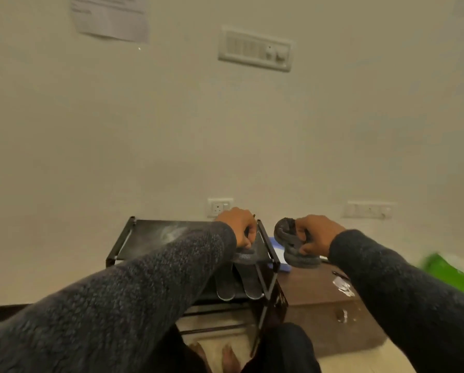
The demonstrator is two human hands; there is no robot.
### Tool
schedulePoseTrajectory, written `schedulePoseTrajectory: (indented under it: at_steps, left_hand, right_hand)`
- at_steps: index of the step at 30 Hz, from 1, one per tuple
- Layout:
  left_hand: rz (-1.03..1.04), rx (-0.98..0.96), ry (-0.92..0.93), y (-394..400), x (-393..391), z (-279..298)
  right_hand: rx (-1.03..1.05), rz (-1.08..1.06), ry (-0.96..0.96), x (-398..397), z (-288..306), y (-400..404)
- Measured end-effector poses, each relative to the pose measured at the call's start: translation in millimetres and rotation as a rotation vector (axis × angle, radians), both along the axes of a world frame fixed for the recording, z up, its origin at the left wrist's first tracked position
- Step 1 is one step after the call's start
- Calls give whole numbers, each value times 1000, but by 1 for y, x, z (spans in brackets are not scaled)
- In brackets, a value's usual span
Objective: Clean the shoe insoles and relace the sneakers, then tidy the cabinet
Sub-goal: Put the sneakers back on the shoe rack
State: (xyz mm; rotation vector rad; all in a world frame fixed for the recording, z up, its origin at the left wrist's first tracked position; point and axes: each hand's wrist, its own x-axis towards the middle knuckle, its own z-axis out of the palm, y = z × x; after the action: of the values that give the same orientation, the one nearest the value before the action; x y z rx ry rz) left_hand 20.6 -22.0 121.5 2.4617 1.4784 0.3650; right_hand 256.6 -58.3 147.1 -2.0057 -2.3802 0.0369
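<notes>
Both hands point(237, 227) point(315, 234) grip dark sneakers point(293, 246).

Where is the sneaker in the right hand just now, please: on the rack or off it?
Off it: the right hand holds the sneaker beside the rack.

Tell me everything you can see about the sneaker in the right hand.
The sneaker is dark grey, seemingly knit fabric, with a thick ribbed sole of the same grey. The right hand grips it around the middle, fingers curled into its upper, holding it tilted above the brown cabinet, just right of the black shoe rack. Whether its sole touches the cabinet is unclear. Motion blur hides laces and finer detail.
</notes>
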Motion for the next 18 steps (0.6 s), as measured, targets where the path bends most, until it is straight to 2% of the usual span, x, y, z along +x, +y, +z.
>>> schedulePoseTrajectory:
  at_steps: [6, 10, 18]
  left_hand:
    - [106, 95, 14, 52, 1, -48]
    - [75, 167, 59, 75, 10, -83]
    - [80, 182, 132, 94, 16, -116]
  right_hand:
    - [38, 142, 2, -1, -65, 68]
    - [56, 209, 17, -3, -107, 98]
    - [87, 258, 32, -6, -142, 144]
